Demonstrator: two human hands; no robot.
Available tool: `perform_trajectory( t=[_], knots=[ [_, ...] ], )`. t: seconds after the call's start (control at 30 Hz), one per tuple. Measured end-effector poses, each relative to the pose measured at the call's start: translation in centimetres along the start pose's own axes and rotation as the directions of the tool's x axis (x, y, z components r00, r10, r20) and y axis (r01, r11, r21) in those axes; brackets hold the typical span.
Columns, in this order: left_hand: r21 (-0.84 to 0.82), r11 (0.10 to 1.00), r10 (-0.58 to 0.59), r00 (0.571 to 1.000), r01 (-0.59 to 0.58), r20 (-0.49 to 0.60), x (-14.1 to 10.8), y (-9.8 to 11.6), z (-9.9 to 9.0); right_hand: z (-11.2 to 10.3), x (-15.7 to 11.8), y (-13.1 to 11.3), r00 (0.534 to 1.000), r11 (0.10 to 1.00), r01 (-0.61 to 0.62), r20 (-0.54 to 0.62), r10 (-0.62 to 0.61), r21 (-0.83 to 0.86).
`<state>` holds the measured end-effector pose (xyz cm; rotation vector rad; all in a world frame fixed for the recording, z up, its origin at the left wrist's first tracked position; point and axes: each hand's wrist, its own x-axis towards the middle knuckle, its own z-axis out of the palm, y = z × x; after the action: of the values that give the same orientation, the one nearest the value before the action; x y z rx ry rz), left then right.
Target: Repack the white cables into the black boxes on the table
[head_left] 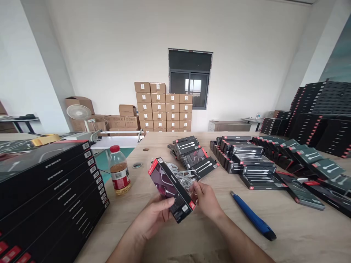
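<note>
From the head view, I see the left hand (157, 215) at lower centre, thumb across the front of a black box (171, 188), gripping it tilted in the middle of the frame. The right hand (207, 200) is beside its right end, fingers curled; whether they pinch anything I can't tell. Grey cables (183, 177) show just behind the box. A blue cutter (253, 215) lies lower right; a red-capped bottle (120, 171) stands left of centre.
</note>
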<state>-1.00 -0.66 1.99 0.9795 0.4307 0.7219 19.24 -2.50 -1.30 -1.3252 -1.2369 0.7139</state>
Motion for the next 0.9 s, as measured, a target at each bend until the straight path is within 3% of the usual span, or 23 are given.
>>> perform_trajectory(
  t=[0.07,0.17,0.3,0.43,0.53,0.7,0.8,0.9],
  knots=[
    [0.003,1.0,0.008,0.994,-0.008,0.106,-0.3,0.1,0.4,0.4,0.0,-0.1,0.998,0.995,-0.06,0.03,0.058,0.08],
    [0.023,1.0,0.003,0.988,-0.007,0.156,-0.5,0.3,0.6,1.0,-0.5,-0.7,0.99,0.972,-0.132,0.083,0.118,0.192],
    [0.061,0.998,0.008,0.998,-0.012,0.064,-0.3,0.2,0.1,1.9,-2.1,-1.7,0.977,0.889,-0.147,0.203,0.063,0.433],
    [0.116,0.991,0.072,0.994,-0.063,-0.077,0.1,0.0,0.2,2.3,-2.9,-2.7,0.973,0.856,-0.15,0.228,0.039,0.494],
    [0.169,0.98,0.123,0.986,-0.102,-0.117,0.3,0.0,0.7,2.0,-3.0,-3.2,0.99,0.91,-0.005,0.133,-0.055,0.414],
    [-0.004,1.0,0.013,0.979,-0.014,-0.202,0.4,-0.3,1.1,2.4,-3.4,-3.2,0.965,0.968,0.251,0.075,-0.252,0.03],
    [0.003,1.0,-0.024,0.959,0.026,-0.281,0.4,-0.5,1.2,2.8,-3.5,-3.1,0.941,0.934,0.337,0.04,-0.335,-0.119],
    [0.024,0.999,-0.035,0.943,0.045,-0.331,0.1,-0.2,1.3,2.3,-3.2,-3.3,0.94,0.932,0.339,-0.004,-0.342,-0.132]
  ],
)
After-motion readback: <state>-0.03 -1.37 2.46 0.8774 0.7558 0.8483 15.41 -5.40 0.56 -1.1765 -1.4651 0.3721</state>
